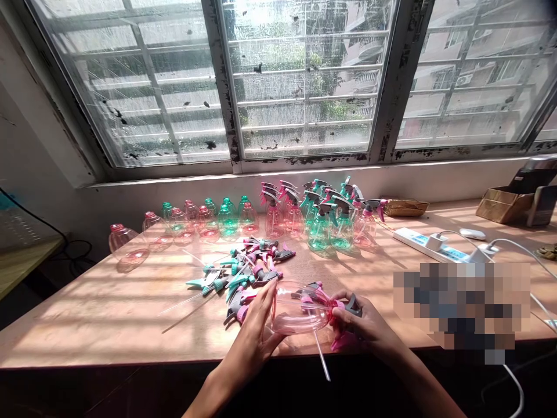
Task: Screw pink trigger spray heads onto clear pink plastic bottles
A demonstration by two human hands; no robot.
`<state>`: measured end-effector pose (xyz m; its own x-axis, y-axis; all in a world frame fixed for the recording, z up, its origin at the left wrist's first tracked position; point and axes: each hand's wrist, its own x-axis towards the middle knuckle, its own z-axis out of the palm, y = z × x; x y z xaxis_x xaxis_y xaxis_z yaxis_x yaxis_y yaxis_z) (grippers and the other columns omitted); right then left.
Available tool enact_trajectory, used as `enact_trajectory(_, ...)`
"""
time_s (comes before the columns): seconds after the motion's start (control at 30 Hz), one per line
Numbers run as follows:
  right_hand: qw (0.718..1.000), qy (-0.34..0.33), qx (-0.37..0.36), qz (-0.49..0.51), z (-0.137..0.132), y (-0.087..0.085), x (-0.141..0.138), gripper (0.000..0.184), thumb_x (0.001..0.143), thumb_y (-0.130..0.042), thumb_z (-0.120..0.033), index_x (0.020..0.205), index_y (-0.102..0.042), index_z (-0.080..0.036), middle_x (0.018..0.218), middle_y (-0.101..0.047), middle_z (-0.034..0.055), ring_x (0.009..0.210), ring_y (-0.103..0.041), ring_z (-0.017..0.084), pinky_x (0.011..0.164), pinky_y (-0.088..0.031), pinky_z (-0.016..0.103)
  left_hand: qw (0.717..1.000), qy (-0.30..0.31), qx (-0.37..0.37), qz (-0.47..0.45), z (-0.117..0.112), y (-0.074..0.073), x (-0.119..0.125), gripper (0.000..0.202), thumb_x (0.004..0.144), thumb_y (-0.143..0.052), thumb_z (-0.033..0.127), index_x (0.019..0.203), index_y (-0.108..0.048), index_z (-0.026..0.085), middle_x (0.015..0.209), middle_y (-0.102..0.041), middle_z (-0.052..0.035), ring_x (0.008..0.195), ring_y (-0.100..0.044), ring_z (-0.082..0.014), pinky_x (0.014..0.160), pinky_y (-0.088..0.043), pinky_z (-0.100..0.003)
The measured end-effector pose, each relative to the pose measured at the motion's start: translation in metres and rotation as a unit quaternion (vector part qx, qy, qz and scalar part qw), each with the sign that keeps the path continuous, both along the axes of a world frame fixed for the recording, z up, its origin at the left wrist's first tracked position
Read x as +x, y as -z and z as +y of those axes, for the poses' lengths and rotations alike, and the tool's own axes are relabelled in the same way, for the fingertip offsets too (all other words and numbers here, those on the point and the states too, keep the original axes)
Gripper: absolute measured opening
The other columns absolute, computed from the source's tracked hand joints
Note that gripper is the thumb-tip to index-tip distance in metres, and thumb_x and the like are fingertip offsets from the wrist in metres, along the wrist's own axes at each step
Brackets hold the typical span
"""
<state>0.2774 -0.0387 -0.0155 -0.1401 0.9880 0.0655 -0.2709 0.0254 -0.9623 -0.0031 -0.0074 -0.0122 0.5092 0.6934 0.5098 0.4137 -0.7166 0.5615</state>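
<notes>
A clear pink bottle (293, 319) lies sideways between my hands, just over the table's front edge. My left hand (260, 325) is wrapped round its base end. At the neck, to the right, my right hand (363, 325) grips a grey-and-pink trigger spray head (353, 305) against the bottle's mouth; its fingers partly cover the collar, so I cannot tell how far it is screwed on. Just beyond my hands lies a heap of loose green, pink and grey spray heads (243, 270) with thin tubes. One clear tube (322, 357) shows below the bottle.
Several bottles without spray heads (205, 225) stand at the back left, pink and green. Bottles with spray heads (321, 232) stand at the back centre. A white power strip (418, 241) with plugs and cables lies right. Cardboard boxes (500, 203) sit farther back, under the window.
</notes>
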Motion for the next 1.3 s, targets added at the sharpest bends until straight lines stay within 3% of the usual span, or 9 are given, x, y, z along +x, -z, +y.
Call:
enact_trajectory(0.13, 1.000, 0.006, -0.006, -0.005, 0.001, 0.002, 0.001, 0.043, 0.078, -0.089, -0.049, 0.096, -0.064, -0.018, 0.066, -0.076, 0.0002, 0.057, -0.070, 0.017, 0.061, -0.054, 0.029, 1.000, -0.001, -0.005, -0.002, -0.002, -0.001, 0.001, 0.076, 0.105, -0.053, 0.046, 0.165, -0.008, 0.038, 0.170, -0.030, -0.0114, 0.154, -0.031, -0.0366, 0.123, -0.033, -0.059)
enact_trajectory(0.33, 0.999, 0.007, 0.005, -0.039, 0.001, 0.005, 0.003, 0.041, 0.080, -0.089, -0.044, 0.099, -0.064, -0.017, 0.069, -0.078, 0.0014, 0.060, -0.069, 0.016, 0.061, -0.050, 0.026, 1.000, -0.002, -0.008, 0.026, -0.002, -0.002, 0.001, 0.101, 0.095, -0.070, 0.049, 0.166, -0.001, 0.033, 0.170, -0.027, -0.0165, 0.155, -0.026, -0.0410, 0.123, -0.032, -0.061)
enact_trajectory(0.6, 1.000, 0.004, 0.000, -0.015, 0.000, 0.002, 0.003, 0.042, 0.081, -0.087, -0.046, 0.100, -0.064, -0.017, 0.070, -0.077, 0.0003, 0.059, -0.069, 0.016, 0.061, -0.051, 0.027, 1.000, 0.017, -0.023, -0.003, 0.004, 0.004, 0.000, 0.075, 0.106, -0.052, 0.038, 0.165, -0.006, 0.037, 0.172, -0.024, -0.0112, 0.155, -0.028, -0.0374, 0.123, -0.031, -0.062)
enact_trajectory(0.87, 0.999, 0.002, 0.012, -0.038, 0.002, 0.008, 0.005, 0.041, 0.083, -0.086, -0.044, 0.102, -0.061, -0.017, 0.069, -0.076, 0.0013, 0.061, -0.069, 0.018, 0.063, -0.052, 0.032, 0.997, 0.020, -0.068, 0.006, -0.001, -0.003, 0.001, 0.100, 0.096, -0.069, 0.047, 0.165, 0.003, 0.037, 0.172, -0.022, -0.0127, 0.155, -0.028, -0.0391, 0.120, -0.038, -0.058)
enact_trajectory(1.0, 1.000, 0.005, 0.012, -0.018, 0.001, 0.005, 0.003, 0.040, 0.084, -0.085, -0.045, 0.101, -0.061, -0.017, 0.067, -0.076, 0.0005, 0.058, -0.068, 0.017, 0.061, -0.054, 0.030, 0.997, 0.022, -0.074, 0.001, 0.002, 0.002, -0.001, 0.095, 0.097, -0.068, 0.044, 0.165, -0.002, 0.038, 0.172, -0.021, -0.0111, 0.157, -0.024, -0.0382, 0.123, -0.033, -0.059)
enact_trajectory(1.17, 1.000, 0.013, 0.018, 0.013, 0.003, 0.002, -0.001, 0.042, 0.081, -0.087, -0.046, 0.097, -0.060, -0.017, 0.065, -0.075, -0.0003, 0.055, -0.068, 0.015, 0.056, -0.055, 0.027, 0.997, 0.022, -0.072, -0.014, 0.003, 0.008, -0.003, 0.076, 0.105, -0.052, 0.042, 0.165, -0.004, 0.040, 0.173, -0.019, -0.0088, 0.158, -0.021, -0.0364, 0.125, -0.026, -0.061)
enact_trajectory(1.3, 1.000, 0.005, 0.015, 0.013, 0.003, -0.001, -0.001, 0.044, 0.079, -0.088, -0.047, 0.098, -0.060, -0.018, 0.065, -0.075, -0.0006, 0.055, -0.068, 0.016, 0.056, -0.057, 0.029, 0.994, 0.019, -0.102, -0.016, 0.001, 0.005, -0.002, 0.090, 0.100, -0.063, 0.046, 0.165, -0.001, 0.040, 0.174, -0.016, -0.0099, 0.158, -0.021, -0.0376, 0.122, -0.034, -0.060)
